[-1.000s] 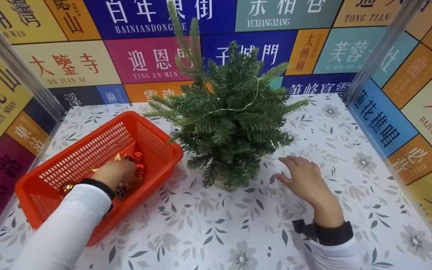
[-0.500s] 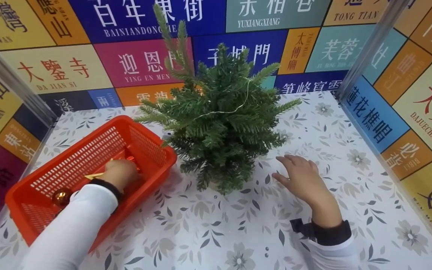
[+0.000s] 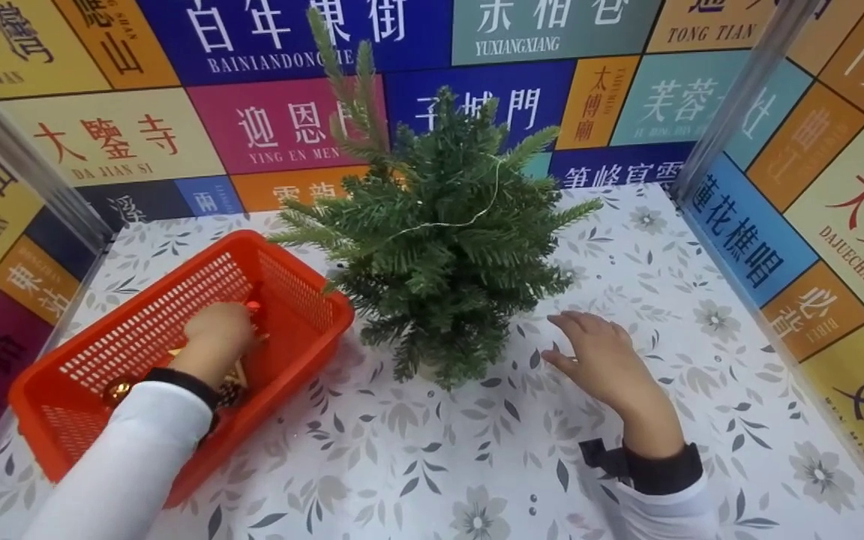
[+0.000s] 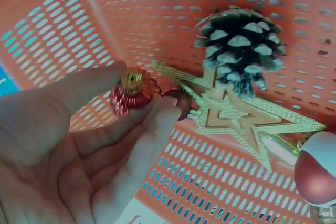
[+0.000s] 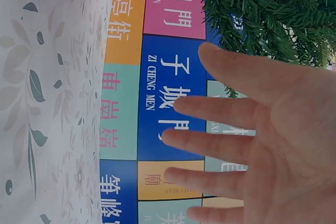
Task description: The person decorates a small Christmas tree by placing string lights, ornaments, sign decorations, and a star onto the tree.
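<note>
In the left wrist view my left hand (image 4: 100, 145) pinches a shiny red Christmas ornament with a gold top (image 4: 131, 90) between thumb and fingers. That hand (image 3: 218, 334) is down inside the orange-red plastic basket (image 3: 34, 386), and in the head view it covers the ornament. Beside the fingers lie a gold star (image 4: 231, 116), a white-tipped pine cone (image 4: 239, 45) and a red-and-white bauble (image 4: 317, 174). My right hand (image 3: 598, 356) hovers beside the small Christmas tree (image 3: 447, 247) with fingers spread. It holds nothing, as the right wrist view confirms.
A gold bauble (image 3: 117, 390) sits at the basket's left end. One thin wire strand (image 3: 451, 223) drapes across the tree's front. The floral tabletop (image 3: 402, 450) is bounded by panels with coloured signs (image 3: 282, 124) at the back and sides.
My left hand has shifted a little left within the basket, uncovering the pine cone and part of the star. The head view has turned slightly. The right hand keeps nearly the same pose.
</note>
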The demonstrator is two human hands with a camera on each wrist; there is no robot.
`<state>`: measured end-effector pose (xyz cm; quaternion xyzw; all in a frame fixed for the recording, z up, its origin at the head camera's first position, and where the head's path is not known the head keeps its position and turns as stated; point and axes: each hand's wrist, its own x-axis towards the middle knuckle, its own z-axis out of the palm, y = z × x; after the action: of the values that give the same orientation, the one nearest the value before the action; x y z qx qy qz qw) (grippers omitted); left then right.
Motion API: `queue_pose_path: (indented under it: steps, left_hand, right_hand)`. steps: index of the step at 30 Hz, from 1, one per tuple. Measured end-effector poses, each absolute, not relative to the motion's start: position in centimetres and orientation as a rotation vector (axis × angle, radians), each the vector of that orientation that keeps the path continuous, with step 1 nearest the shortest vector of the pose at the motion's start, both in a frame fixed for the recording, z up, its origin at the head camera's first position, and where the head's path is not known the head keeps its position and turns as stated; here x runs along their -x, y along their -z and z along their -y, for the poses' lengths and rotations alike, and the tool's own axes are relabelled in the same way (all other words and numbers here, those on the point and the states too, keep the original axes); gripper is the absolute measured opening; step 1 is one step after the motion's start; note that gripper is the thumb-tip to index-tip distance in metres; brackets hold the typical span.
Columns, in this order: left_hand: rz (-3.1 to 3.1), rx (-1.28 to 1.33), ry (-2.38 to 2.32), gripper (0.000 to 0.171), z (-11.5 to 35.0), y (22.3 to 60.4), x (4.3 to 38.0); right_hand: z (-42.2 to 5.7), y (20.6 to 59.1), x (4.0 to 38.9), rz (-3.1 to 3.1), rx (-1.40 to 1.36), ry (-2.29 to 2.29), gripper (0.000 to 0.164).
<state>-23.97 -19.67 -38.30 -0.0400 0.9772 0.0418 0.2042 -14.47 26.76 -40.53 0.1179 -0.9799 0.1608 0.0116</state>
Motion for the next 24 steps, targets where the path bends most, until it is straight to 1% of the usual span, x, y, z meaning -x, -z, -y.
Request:
queue_pose_path:
  steps: [3, 8, 12, 14, 17, 21, 24]
  left_hand:
    - [-2.788, 0.118, -0.197, 0.04, 20.2, 37.0, 23.5]
    - [-2.897, 0.129, -0.341, 0.03, 21.0, 34.8, 22.2]
    - [-2.985, 0.12, -0.408, 0.029, 21.2, 33.3, 20.5]
    - [-3.019, 0.117, -0.425, 0.028, 21.2, 32.4, 19.4]
    - [-3.048, 0.102, -0.433, 0.029, 21.0, 30.9, 17.3]
    - [-3.042, 0.078, -0.387, 0.035, 20.0, 29.0, 14.4]
    - [-2.984, 0.058, -0.33, 0.039, 18.6, 28.1, 12.4]
  right_hand:
    - [-26.4, 40.3, 14.3, 3.039, -0.444, -0.557, 0.054]
    - [-25.2, 39.9, 13.7, 3.001, -0.584, -0.679, 0.054]
    - [-24.0, 39.5, 12.9, 2.989, -0.786, -0.717, 0.054]
    - [-23.2, 39.4, 12.4, 2.962, -0.892, -0.699, 0.055]
    - [-21.6, 39.4, 11.8, 2.906, -0.971, -0.605, 0.054]
    - [-19.9, 39.7, 11.2, 2.856, -0.972, -0.52, 0.047]
    - [-19.0, 40.1, 11.0, 2.81, -0.981, -0.516, 0.046]
